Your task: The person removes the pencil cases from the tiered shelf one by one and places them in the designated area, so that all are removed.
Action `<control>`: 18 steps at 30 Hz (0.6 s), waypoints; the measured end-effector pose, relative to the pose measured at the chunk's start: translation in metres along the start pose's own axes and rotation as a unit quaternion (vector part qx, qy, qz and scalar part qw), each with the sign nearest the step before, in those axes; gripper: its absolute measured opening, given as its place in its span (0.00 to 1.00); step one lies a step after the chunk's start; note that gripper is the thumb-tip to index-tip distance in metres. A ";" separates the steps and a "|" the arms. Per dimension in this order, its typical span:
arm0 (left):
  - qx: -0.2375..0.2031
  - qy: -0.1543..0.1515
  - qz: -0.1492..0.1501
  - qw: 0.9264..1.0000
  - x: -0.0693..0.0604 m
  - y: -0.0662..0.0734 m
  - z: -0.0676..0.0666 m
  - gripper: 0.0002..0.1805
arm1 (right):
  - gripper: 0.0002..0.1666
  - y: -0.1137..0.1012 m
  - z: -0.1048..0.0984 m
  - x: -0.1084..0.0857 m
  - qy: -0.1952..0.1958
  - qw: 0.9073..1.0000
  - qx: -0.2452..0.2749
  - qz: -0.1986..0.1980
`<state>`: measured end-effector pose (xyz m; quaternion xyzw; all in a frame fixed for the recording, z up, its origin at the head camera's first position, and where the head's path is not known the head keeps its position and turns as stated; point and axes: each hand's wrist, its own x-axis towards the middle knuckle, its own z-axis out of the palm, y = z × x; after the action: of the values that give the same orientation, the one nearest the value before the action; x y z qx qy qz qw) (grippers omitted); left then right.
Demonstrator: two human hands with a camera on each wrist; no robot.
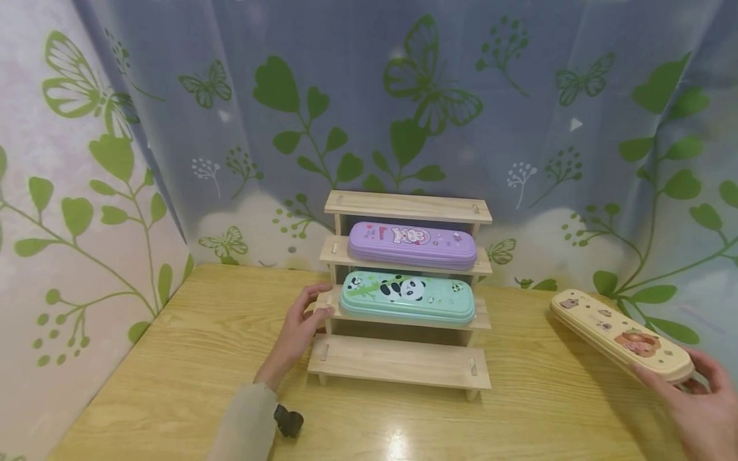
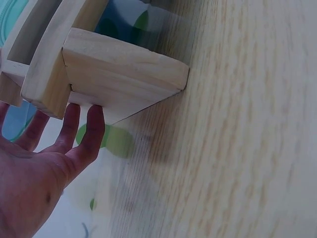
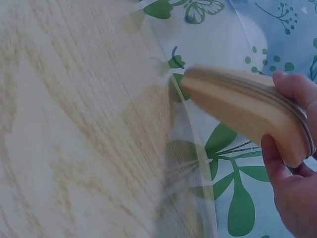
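A stepped wooden shelf (image 1: 398,362) stands on the table, also visible from its side in the left wrist view. A purple pencil case (image 1: 412,244) with a cartoon print lies on an upper step. A mint-green panda pencil case (image 1: 408,296) lies on the step below. My left hand (image 1: 298,325) holds the left end of the green case's step, and fingertips (image 2: 94,116) touch the shelf's side panel. Off to the right, my right hand (image 1: 700,400) grips the near end of a cream-yellow pencil case (image 1: 625,333), which is tilted; its underside faces the right wrist view.
The shelf's top board (image 1: 406,206) and lowest board (image 1: 398,363) bear no cases. Wood-grain table (image 1: 190,358) surrounds the shelf. Behind it hangs a blue and white curtain (image 1: 369,96) with green leaves and butterflies, continuing along both sides.
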<state>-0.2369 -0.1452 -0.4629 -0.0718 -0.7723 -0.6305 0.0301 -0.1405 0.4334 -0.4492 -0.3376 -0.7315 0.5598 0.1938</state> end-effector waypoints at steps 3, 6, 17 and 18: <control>0.003 0.001 -0.002 1.000 0.000 0.000 0.001 0.23 | 0.49 0.001 0.003 0.000 0.027 0.998 -0.062 0.008; 0.004 0.002 0.000 1.000 0.000 0.000 0.001 0.23 | 0.53 0.002 0.006 0.001 0.046 0.994 -0.103 0.010; 0.003 0.006 0.002 1.000 0.000 0.000 0.001 0.23 | 0.61 0.000 0.003 -0.001 0.011 0.959 -0.281 -0.024; 0.002 0.006 0.003 1.000 0.000 0.000 0.001 0.23 | 0.61 0.001 0.002 -0.001 0.001 0.957 -0.288 -0.021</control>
<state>-0.2370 -0.1437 -0.4630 -0.0701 -0.7732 -0.6292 0.0367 -0.1405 0.4316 -0.4501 -0.3638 -0.8688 0.3204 0.1008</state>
